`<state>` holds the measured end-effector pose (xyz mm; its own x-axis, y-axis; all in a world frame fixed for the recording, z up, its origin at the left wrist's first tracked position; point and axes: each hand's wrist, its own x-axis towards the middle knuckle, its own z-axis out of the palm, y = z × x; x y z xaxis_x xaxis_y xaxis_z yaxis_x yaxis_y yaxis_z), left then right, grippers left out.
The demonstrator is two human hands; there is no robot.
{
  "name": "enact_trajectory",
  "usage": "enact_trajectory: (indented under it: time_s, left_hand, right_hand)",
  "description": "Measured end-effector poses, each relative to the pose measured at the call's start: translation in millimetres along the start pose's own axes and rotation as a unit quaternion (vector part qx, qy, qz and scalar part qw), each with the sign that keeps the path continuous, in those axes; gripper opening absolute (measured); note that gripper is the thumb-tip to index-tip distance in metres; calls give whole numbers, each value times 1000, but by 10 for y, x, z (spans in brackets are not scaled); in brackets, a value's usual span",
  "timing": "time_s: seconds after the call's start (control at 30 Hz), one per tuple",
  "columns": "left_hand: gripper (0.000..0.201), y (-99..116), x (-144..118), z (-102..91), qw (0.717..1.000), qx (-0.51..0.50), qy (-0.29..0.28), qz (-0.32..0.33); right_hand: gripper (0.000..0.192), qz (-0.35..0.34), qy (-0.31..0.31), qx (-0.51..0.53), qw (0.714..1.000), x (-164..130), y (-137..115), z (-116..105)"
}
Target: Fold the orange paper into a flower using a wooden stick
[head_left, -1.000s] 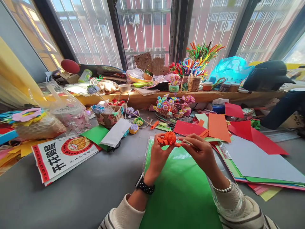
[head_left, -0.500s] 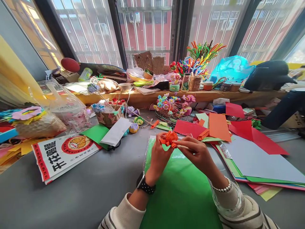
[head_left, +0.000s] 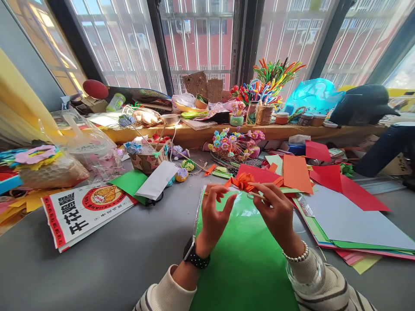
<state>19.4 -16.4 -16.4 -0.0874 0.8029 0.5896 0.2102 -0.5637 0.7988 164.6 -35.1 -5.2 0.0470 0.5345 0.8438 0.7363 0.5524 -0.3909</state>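
Orange paper flower [head_left: 244,180]: held above the green sheet [head_left: 243,259], at the fingertips of the right hand [head_left: 278,211] and just beyond the left hand [head_left: 214,211]; its petals fan out toward the red sheet [head_left: 259,174] behind it. Right hand: thumb and forefinger pinched on a thin stick [head_left: 257,195] that runs into the flower's base, other fingers curled. Left hand: raised just left of the flower, fingers loosely bent, tips close to a thin stem end; whether it grips anything cannot be told. The two hands stand close together but not touching, the flower between and slightly beyond them. Left wrist: black watch [head_left: 195,255]. Right wrist: pearl bracelet [head_left: 296,256]. Under both hands: the green sheet in a clear sleeve on the grey table [head_left: 113,263]. Right of the right hand: orange sheet [head_left: 296,172], more red paper, and a grey sheet [head_left: 350,218] over a stack of coloured sheets. Left of the left hand: white printed bag [head_left: 82,211], folded green and white paper [head_left: 145,181]. Beyond the hands: basket of small paper flowers [head_left: 235,144], wooden sill [head_left: 194,131] crowded with craft things, pipe cleaners [head_left: 269,80] in a jar.
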Motion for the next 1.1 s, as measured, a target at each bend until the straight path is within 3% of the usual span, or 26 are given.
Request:
enact_trajectory:
  time_s: [0.07,0.1,0.13,0.23,0.33,0.47,0.83,1.1]
  left_hand:
    - [32,30,-16,15,980,-115,-122,-105]
    - [35,40,-22,32,949,-187,-184,-175]
    - [31,47,-24,52,916,-251,-212,-231]
    - [27,57,-10,102,855,-374,-177,-314]
    - [29,52,15,107,829,-418,-143,-342]
    - [31,17,26,82,825,-435,-149,-329]
    - [46,-1,26,80,846,-404,-163,-306]
    - [45,-31,23,64,821,-437,-181,-320]
  right_hand:
    - [18,-25,15,-24,999,-15,-6,13]
    - [17,-40,20,-35,998,-24,-9,22]
    - [17,-57,20,-44,997,-35,-10,33]
    - [19,-108,1,-60,992,-61,-7,73]
    - [18,-136,-19,-63,989,-70,-2,103]
    - [17,-134,-34,-64,988,-66,-2,112]
    - [14,-130,-52,-61,988,-74,17,116]
    - [16,-127,-52,-68,988,-73,39,111]
